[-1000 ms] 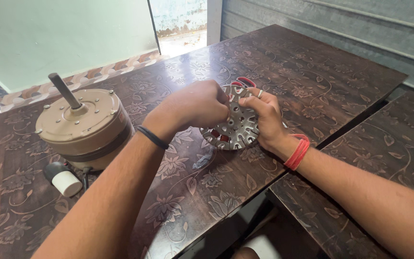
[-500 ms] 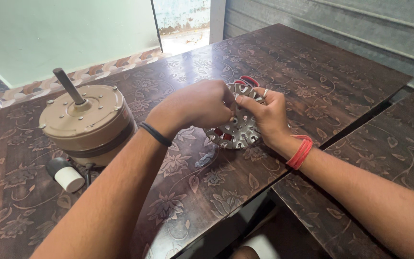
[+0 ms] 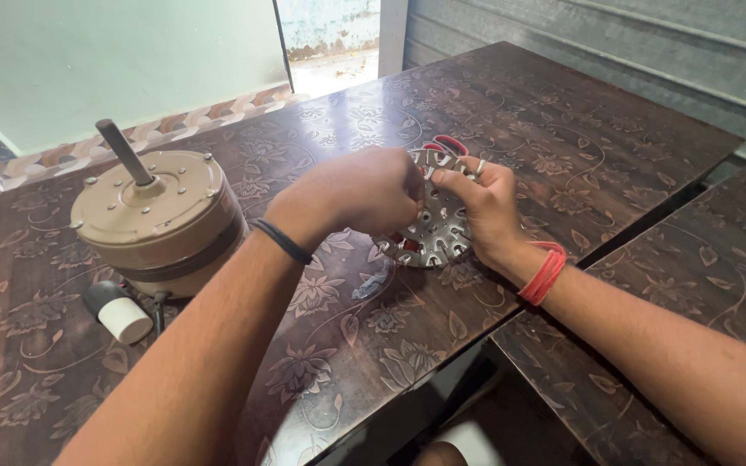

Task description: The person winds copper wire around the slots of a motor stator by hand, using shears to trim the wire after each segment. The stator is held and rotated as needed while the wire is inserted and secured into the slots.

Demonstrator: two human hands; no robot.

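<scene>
One head-worn view, looking down and forward from above the person's own forearms, close over the near edge of the dark patterned table. It faces across the tabletop toward a pale green wall and grey shutter, both hands sitting near the centre of frame.

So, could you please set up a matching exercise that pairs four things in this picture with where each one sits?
Things:
1. beige round motor housing with a dark shaft
2. perforated silver metal disc
3. red thread band
4. small white cylindrical part

Places:
A. around the right wrist
B. on the table in front of the motor housing
C. between the left hand and the right hand
D. on the left part of the dark floral-patterned table

Pairs: 1-D, 2-C, 3-A, 4-B
</scene>
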